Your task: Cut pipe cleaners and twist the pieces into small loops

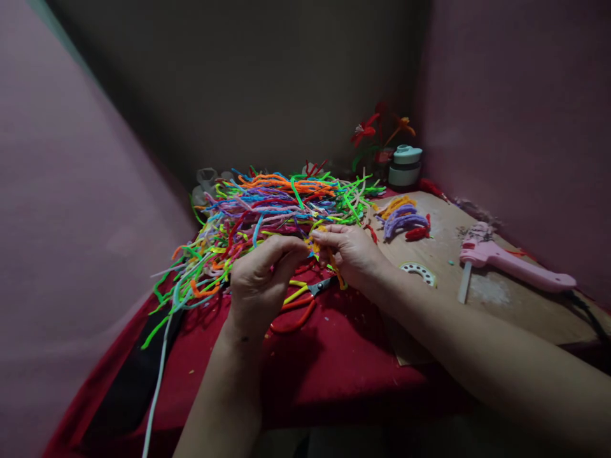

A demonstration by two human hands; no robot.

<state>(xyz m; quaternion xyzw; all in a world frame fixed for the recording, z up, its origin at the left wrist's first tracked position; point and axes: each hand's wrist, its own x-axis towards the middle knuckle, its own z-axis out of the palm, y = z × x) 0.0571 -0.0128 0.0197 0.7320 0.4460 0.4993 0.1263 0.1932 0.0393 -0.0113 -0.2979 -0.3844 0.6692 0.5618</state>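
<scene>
Both hands meet in front of a big heap of multicoloured pipe cleaners (281, 203). My right hand (351, 254) is closed in a pinch on an orange-yellow pipe cleaner (340, 277), one end of which hangs below the fingers. Its upper part looks bent or twisted between the two hands. My left hand (262, 273) has its fingers closed at the other side of this piece; the back of the hand hides most of the fingertips. Just under the hands lies a cutting tool (317, 288) with metal jaws and red and yellow handles, on the red cloth (296, 369).
On a brown board (443, 216) at right are bent purple pipe cleaner pieces (403, 219), a white ring part with holes (419, 273) and a pink hot glue gun (515, 261). Behind stand red flowers (365, 130) and a pale teal container (405, 165). A white cord (160, 375) runs down at left.
</scene>
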